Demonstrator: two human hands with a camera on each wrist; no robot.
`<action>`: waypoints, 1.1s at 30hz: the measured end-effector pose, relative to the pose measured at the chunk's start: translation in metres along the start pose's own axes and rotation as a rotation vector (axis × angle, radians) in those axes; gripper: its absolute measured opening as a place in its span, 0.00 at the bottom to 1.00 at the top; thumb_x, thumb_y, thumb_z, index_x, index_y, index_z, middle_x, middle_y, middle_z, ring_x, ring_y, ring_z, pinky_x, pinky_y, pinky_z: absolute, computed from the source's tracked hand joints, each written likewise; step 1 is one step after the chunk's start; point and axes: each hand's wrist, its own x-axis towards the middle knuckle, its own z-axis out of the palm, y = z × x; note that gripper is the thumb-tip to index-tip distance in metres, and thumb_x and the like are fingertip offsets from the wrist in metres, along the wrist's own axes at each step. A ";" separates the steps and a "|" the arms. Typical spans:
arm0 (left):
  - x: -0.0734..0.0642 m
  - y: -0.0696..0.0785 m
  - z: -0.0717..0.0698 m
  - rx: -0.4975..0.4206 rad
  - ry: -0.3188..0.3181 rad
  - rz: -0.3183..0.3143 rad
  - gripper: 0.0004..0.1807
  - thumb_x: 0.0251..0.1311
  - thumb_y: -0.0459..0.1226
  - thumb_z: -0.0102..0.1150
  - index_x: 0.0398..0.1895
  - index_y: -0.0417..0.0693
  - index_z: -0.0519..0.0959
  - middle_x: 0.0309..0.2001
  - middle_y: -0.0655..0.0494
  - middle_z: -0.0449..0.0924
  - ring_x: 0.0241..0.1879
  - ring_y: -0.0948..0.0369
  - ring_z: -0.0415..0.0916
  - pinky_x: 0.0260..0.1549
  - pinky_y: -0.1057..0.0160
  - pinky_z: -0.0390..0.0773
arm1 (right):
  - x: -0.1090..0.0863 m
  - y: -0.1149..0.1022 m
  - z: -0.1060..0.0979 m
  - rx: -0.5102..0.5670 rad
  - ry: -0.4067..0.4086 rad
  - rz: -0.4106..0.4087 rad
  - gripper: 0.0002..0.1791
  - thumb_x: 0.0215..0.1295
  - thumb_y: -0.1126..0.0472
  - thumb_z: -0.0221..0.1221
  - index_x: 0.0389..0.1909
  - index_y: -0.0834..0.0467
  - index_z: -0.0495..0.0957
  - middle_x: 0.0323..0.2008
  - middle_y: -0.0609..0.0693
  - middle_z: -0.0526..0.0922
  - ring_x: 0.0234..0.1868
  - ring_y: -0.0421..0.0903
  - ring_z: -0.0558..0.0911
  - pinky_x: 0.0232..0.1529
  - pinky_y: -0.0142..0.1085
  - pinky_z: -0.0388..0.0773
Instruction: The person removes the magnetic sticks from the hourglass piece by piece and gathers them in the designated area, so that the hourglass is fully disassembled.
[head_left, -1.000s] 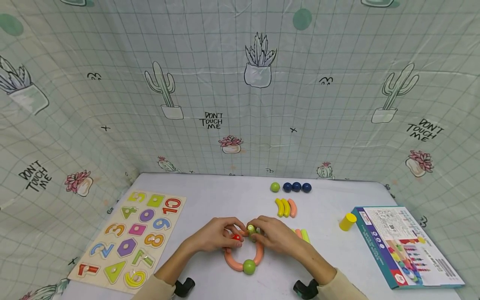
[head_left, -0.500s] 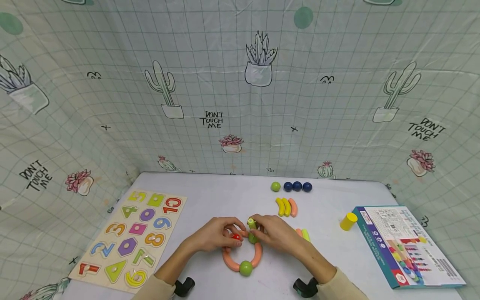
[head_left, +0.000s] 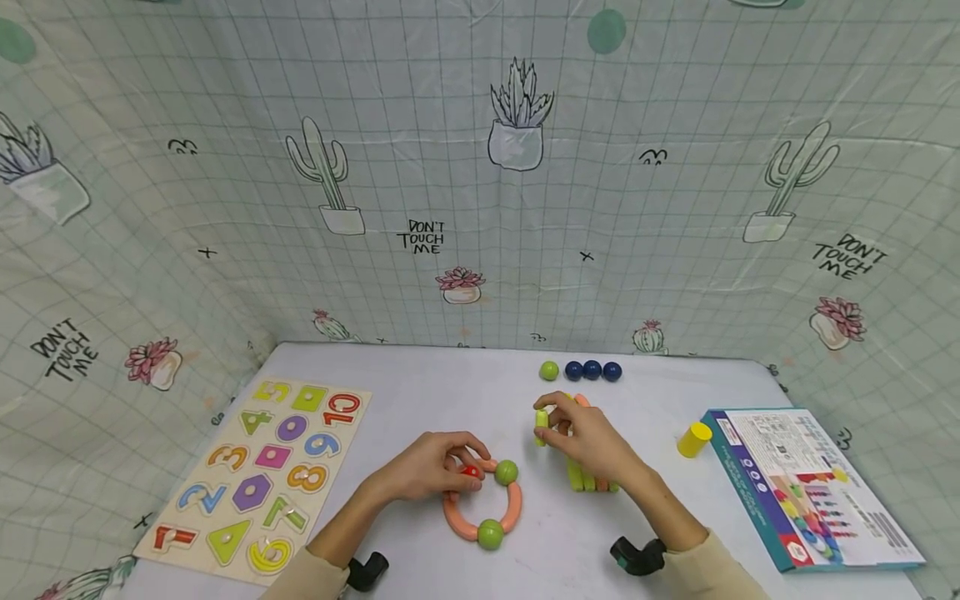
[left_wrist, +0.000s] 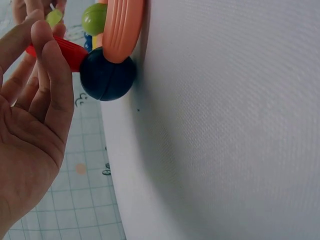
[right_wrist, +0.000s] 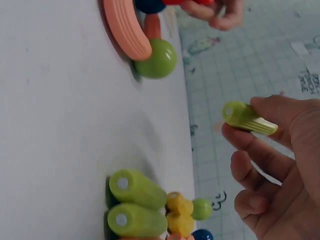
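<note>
Low over the table, my left hand pinches a red rod whose end meets a dark blue ball. That ball belongs to a ring of curved orange rods and balls lying on the table. A green ball sits at the ring's back right, another green ball at its front. To the right, my right hand holds a short green rod between thumb and fingertips, raised off the table. Straight green rods with silver end discs lie below that hand, which partly hides them in the head view.
A wooden number puzzle board lies left. Several dark blue balls and a green ball line the back. Yellow curved rods lie behind the green ones. At right are a yellow cylinder and a flat box.
My right hand has moved from the ring to the right and back, carrying the green rod away from the green ball. The left hand stays at the red rod.
</note>
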 end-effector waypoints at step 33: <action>0.001 0.002 0.001 0.008 0.005 0.008 0.15 0.59 0.35 0.71 0.49 0.51 0.82 0.35 0.62 0.85 0.22 0.63 0.80 0.23 0.67 0.78 | -0.007 0.025 0.007 -0.290 -0.060 0.208 0.08 0.61 0.52 0.70 0.34 0.48 0.80 0.28 0.38 0.82 0.28 0.37 0.75 0.32 0.37 0.73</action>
